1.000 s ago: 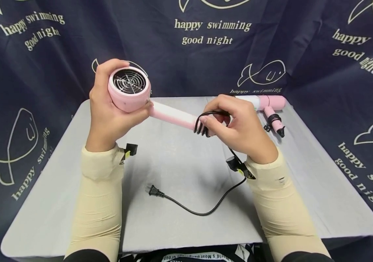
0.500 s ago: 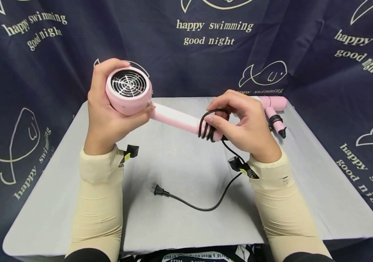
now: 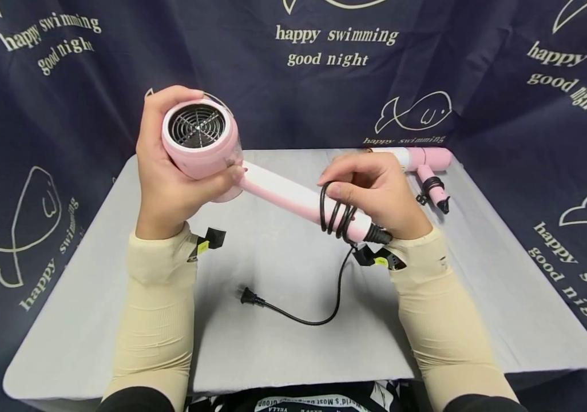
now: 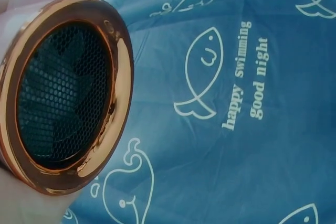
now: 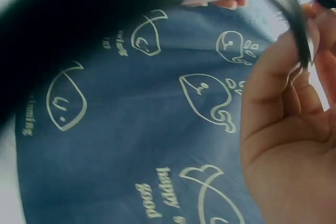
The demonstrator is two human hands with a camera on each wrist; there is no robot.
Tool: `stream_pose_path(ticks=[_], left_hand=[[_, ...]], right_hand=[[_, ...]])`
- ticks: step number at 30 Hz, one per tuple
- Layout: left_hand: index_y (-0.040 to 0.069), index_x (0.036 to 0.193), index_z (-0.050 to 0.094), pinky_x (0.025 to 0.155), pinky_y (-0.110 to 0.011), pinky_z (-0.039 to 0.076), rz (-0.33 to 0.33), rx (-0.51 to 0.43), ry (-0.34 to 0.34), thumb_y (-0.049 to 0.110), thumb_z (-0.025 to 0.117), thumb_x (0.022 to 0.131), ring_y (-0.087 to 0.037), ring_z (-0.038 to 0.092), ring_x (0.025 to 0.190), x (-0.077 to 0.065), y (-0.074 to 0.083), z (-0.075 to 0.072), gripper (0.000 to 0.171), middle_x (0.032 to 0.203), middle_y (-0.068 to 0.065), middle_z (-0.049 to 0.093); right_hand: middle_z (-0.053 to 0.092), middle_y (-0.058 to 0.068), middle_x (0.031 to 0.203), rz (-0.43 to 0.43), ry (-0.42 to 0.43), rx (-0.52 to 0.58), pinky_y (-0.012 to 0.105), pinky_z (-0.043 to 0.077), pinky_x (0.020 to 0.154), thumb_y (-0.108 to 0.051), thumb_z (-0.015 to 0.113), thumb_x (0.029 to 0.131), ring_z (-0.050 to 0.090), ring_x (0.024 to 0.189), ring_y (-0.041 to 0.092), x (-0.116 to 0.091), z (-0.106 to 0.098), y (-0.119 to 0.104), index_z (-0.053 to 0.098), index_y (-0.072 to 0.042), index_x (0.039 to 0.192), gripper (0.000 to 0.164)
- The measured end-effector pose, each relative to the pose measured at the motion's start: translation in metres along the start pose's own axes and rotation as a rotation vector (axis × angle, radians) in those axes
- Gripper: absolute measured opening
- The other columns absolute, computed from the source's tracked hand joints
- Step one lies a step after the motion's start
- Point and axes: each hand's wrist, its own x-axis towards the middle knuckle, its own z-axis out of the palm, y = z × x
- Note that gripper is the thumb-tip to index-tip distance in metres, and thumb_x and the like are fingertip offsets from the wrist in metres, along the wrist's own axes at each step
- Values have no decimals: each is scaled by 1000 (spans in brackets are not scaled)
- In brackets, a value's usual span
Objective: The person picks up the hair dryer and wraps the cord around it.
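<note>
My left hand [image 3: 162,166] grips the barrel of a pink and white hair dryer [image 3: 293,194], held up over the table with its black grille toward the head camera. Its handle slants down to the right. Near the handle's end, several loops of black cord [image 3: 329,220] are wound round it. My right hand [image 3: 383,189] pinches the cord at the top of these loops between thumb and fingers. The cord's free part hangs to the table, ending in a black plug [image 3: 249,296]. In the left wrist view, a copper-coloured ring [image 4: 123,87] frames the dryer's mesh end.
A second pink and white hair dryer [image 3: 429,157] lies at the table's back right, its cord wrapped round the handle. A pale cloth covers the table [image 3: 92,320]. Dark blue curtain [image 3: 324,103] with fish prints hangs behind and at both sides.
The dryer's handle end has tilted down and come out from behind my right hand, showing more of the loops and the black cord guard. The left hand keeps its grip.
</note>
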Motion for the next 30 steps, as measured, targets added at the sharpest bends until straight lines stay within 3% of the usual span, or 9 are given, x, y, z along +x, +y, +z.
stream_pose_path(ticks=[7,12,15,16,18,22,26,30], left_hand=[[-9,113,54,91,-39,44,14,-34,92,-4,81,51,-37,59,95,-1,-3,1,69,107,-22,56],[-6,114,55,90,-39,46,3,-21,151,-3,81,51,-37,58,97,0,-3,0,68,110,-19,55],[-4,115,55,87,-39,47,-4,-26,195,-1,81,53,-37,58,96,2,-4,-1,68,107,-19,57],[-3,115,55,86,-39,48,-4,-23,215,0,81,53,-37,58,95,3,-4,-1,67,107,-19,57],[-2,116,54,84,-38,48,-3,-10,259,3,81,55,-36,58,94,4,-6,-3,67,105,-20,58],[-1,116,53,84,-37,48,-13,49,336,5,81,57,-35,57,96,5,-8,-6,66,106,-17,59],[1,115,52,86,-36,47,-72,51,427,0,78,57,-32,56,98,7,-9,-7,64,106,-15,58],[-1,116,49,88,-36,46,-86,10,531,0,80,54,-31,55,100,9,-11,-11,69,107,-15,56]], right_hand=[[67,12,81,70,-38,-7,29,44,45,1,56,90,56,54,19,6,6,9,65,15,102,20],[59,15,67,64,-78,-32,35,40,39,1,55,87,50,44,26,7,9,16,65,9,101,19],[55,15,58,92,-101,-132,34,38,38,0,49,92,48,40,27,10,15,16,63,3,85,16],[54,15,57,97,-112,-154,35,37,37,-2,46,95,47,38,27,11,18,14,62,3,85,20],[54,15,58,116,-144,-215,34,40,37,-4,40,99,47,37,25,13,23,13,61,1,89,24],[57,14,67,139,-192,-312,34,48,43,-7,36,102,51,43,25,12,32,15,55,-4,121,27],[60,5,68,168,-197,-463,28,51,49,-19,37,103,57,49,16,9,37,23,55,-15,124,28],[59,-5,67,98,-236,-562,22,49,52,-25,39,102,55,51,6,6,36,33,59,-18,118,27]])
